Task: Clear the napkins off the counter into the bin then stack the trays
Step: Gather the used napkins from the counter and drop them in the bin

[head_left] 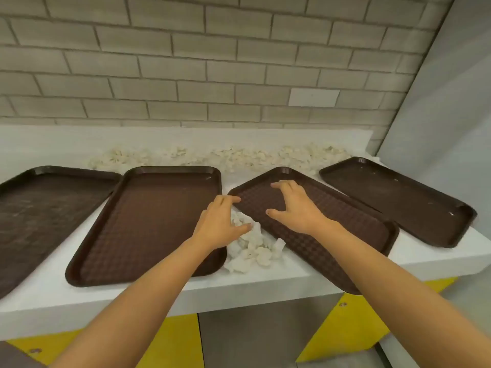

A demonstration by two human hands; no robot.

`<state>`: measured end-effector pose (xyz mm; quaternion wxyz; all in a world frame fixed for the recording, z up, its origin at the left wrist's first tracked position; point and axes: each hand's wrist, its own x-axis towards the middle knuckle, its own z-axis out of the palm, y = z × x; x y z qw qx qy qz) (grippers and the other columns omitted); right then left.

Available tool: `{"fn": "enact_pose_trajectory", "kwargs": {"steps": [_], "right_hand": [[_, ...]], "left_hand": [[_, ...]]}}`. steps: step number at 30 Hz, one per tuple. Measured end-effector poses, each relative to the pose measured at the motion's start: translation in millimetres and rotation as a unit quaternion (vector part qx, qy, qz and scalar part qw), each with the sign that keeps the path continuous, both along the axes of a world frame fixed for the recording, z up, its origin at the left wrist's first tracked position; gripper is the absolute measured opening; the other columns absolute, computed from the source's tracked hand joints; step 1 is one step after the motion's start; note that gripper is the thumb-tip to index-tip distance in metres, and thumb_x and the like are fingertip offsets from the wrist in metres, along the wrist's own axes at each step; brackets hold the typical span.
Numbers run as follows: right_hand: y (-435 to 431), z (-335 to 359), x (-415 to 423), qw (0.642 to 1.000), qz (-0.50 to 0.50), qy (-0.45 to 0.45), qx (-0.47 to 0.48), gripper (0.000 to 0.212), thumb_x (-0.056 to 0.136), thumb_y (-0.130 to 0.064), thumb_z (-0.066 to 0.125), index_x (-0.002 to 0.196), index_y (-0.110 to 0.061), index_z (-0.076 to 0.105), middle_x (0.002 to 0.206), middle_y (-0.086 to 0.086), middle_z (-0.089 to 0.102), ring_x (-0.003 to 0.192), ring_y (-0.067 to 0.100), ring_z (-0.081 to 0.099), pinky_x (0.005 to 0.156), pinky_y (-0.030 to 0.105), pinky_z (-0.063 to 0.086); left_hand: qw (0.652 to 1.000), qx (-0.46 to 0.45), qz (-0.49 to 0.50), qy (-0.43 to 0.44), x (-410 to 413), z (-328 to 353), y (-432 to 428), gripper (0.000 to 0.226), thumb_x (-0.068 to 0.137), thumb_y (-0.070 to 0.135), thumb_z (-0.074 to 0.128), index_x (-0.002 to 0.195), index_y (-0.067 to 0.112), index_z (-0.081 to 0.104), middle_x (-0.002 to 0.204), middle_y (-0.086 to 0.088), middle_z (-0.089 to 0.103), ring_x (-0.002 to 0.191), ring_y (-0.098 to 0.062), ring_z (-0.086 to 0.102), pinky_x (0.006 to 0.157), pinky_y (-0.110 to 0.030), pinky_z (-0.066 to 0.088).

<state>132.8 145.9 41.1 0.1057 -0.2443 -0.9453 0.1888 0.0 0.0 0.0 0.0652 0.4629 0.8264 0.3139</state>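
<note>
With my left hand (220,224) spread loose over the crumpled napkins (252,245) between two brown trays (148,224) and my right hand (292,208) empty above one, a shallow scoop could scatter scraps off the counter (239,285).

A wall of pale grey-beige bricks (186,62) laid in running bond fills the upper view, with one smooth white block (313,97) set among them at the right. A plain light grey panel (451,102) slants down the right side. Below the wall runs a white bench (265,277) with a low white upstand (79,139) at its back. Under the bench sit yellow cabinet fronts (170,341) and grey panels (252,335). Light is soft and even.
</note>
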Motion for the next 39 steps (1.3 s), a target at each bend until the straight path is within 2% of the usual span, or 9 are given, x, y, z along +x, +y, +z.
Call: {"fn": "enact_pose_trajectory", "kwargs": {"steps": [7,11,15,19,24,29,34,36,39], "right_hand": [[23,-21,-12,0.999,-0.021,-0.028,-0.025,0.064,0.088,-0.035,0.061,0.142,-0.017,0.032,0.147,0.004,0.031,0.137,0.023,0.028,0.111,0.039,0.031],[28,-33,-16,0.999,-0.003,-0.038,-0.027,0.062,0.088,-0.036,0.06,0.141,-0.017,0.034,0.147,0.004,0.032,0.135,0.023,0.029,0.11,0.036,0.033],[29,-42,-20,0.998,0.007,-0.048,-0.03,0.06,0.088,-0.035,0.06,0.141,-0.018,0.035,0.148,0.003,0.031,0.136,0.022,0.029,0.111,0.036,0.031],[32,-47,-21,0.998,0.012,-0.046,-0.037,0.06,0.089,-0.034,0.059,0.141,-0.018,0.035,0.148,0.004,0.03,0.137,0.022,0.027,0.111,0.036,0.03],[36,-50,-19,0.998,0.011,-0.047,-0.041,0.058,0.089,-0.033,0.059,0.14,-0.019,0.036,0.149,0.002,0.03,0.137,0.021,0.027,0.111,0.035,0.029],[40,-51,-16,0.998,0.004,-0.047,-0.043,0.056,0.09,-0.033,0.059,0.14,-0.02,0.036,0.15,0.001,0.029,0.138,0.02,0.028,0.111,0.034,0.029],[41,-54,-15,0.998,0.007,-0.046,-0.041,0.056,0.09,-0.032,0.058,0.14,-0.019,0.037,0.15,0.002,0.029,0.138,0.02,0.027,0.111,0.033,0.029],[42,-55,-15,0.998,0.009,-0.041,-0.04,0.055,0.09,-0.032,0.058,0.14,-0.019,0.037,0.15,0.002,0.029,0.138,0.02,0.027,0.111,0.033,0.029],[44,-55,-17,0.999,0.006,-0.025,-0.042,0.054,0.091,-0.031,0.058,0.139,-0.019,0.038,0.149,0.002,0.03,0.137,0.02,0.027,0.11,0.033,0.029]], "left_hand": [[0.978,-0.177,-0.077,0.074,-4,-25,29,0.105,0.061,0.077,0.062,0.145,0.031,0.02,0.157,-0.007,0.013,0.145,-0.023,0.011,0.115,-0.045,0.01],[0.964,-0.213,-0.106,0.12,-5,-44,32,0.105,0.062,0.081,0.056,0.145,0.032,0.017,0.153,-0.002,0.022,0.142,-0.021,0.016,0.116,-0.045,0.007],[0.966,-0.196,-0.105,0.134,-6,-54,35,0.091,0.068,0.079,0.052,0.142,0.034,0.024,0.145,-0.001,0.037,0.135,-0.022,0.029,0.114,-0.042,0.015],[0.969,-0.164,-0.102,0.154,-3,-55,39,0.071,0.074,0.068,0.054,0.133,0.033,0.034,0.129,-0.001,0.049,0.121,-0.023,0.042,0.105,-0.037,0.026],[0.966,-0.14,-0.107,0.189,4,-57,42,0.042,0.089,0.046,0.049,0.122,0.021,0.044,0.118,-0.003,0.049,0.106,-0.021,0.042,0.091,-0.031,0.032],[0.962,-0.151,-0.121,0.194,7,-61,45,0.032,0.095,0.032,0.042,0.12,0.013,0.044,0.119,-0.006,0.049,0.104,-0.021,0.041,0.082,-0.027,0.03],[0.973,-0.148,-0.122,0.131,8,-58,47,0.026,0.096,0.027,0.045,0.116,0.011,0.044,0.116,-0.007,0.053,0.099,-0.022,0.048,0.082,-0.029,0.036],[0.982,-0.121,-0.115,0.087,8,-56,48,0.02,0.095,0.026,0.048,0.109,0.011,0.045,0.109,-0.008,0.055,0.089,-0.02,0.05,0.075,-0.029,0.04],[0.989,-0.09,-0.107,0.049,7,-51,46,0.018,0.095,0.029,0.051,0.094,0.018,0.037,0.094,-0.003,0.053,0.069,-0.014,0.045,0.058,-0.024,0.035]]}}
